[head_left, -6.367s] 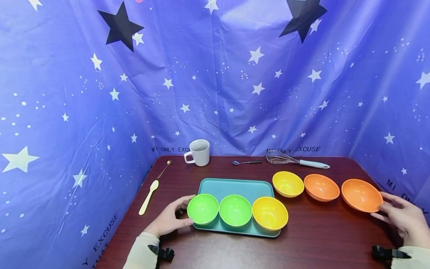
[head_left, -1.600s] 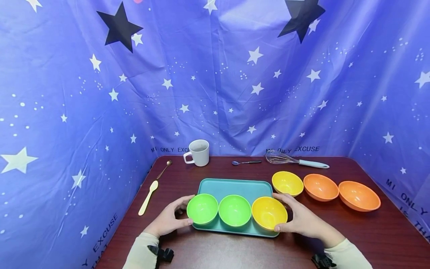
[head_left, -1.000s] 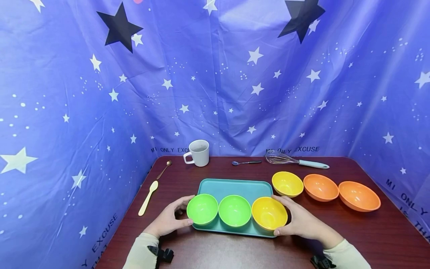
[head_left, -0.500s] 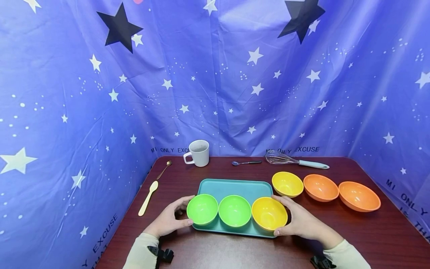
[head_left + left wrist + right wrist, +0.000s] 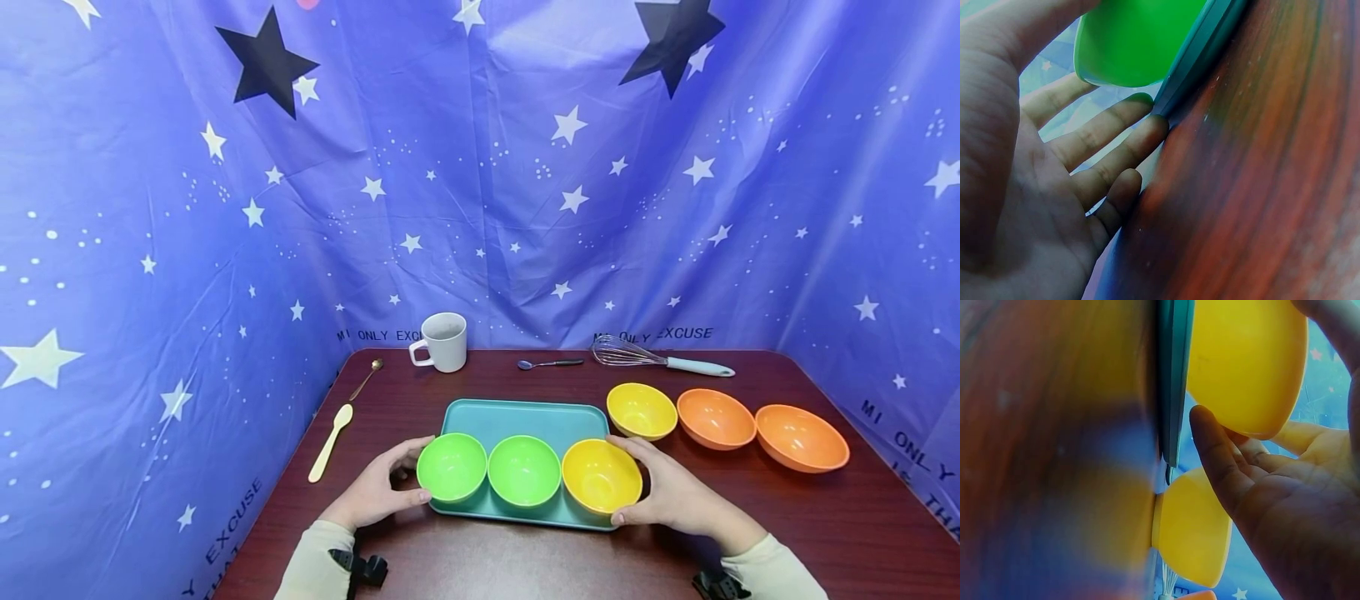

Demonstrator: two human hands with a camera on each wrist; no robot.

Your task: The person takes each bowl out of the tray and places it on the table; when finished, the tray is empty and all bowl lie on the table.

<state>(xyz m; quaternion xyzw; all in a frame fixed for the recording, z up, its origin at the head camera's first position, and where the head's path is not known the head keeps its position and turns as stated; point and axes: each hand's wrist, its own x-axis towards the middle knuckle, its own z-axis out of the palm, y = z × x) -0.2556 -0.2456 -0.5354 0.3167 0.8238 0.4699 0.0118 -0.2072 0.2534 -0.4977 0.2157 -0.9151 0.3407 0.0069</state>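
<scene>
Teal tray [image 5: 525, 414], one, rectangular, flat on the dark red-brown table [image 5: 750, 517], near the front edge. It carries three bowls in a row along its near side: two green, one yellow, all upright and with nothing in them. Left green bowl [image 5: 452, 467] touches the middle green bowl [image 5: 524, 471], which touches the yellow bowl [image 5: 602, 476]. The far half of the tray is bare. Left hand [image 5: 375, 492]: fingers spread and loosely curved, cupping the outer side of the left green bowl; in the left wrist view the fingertips [image 5: 1147, 128] reach the tray's edge [image 5: 1200, 53] under that bowl. Right hand [image 5: 671, 492]: likewise spread, cupping the outer side of the yellow bowl, thumb at the tray's near corner; the right wrist view shows the thumb [image 5: 1216, 456] against the bowl's underside [image 5: 1244, 362]. Off the tray, to its right, three more bowls in a row, all holding nothing: one yellow bowl on the table [image 5: 641, 410] just beside the tray's far right corner, then two orange bowls [image 5: 716, 418] [image 5: 802, 437]. Bowls in all: six. White mug [image 5: 442, 341], one, at the back; contents cannot be told. Spoons, three: one cream spoon [image 5: 332, 441], one thin gold-toned spoon [image 5: 367, 377], one metal spoon [image 5: 549, 362]. Whisk [image 5: 660, 357], one, at the back right.
</scene>
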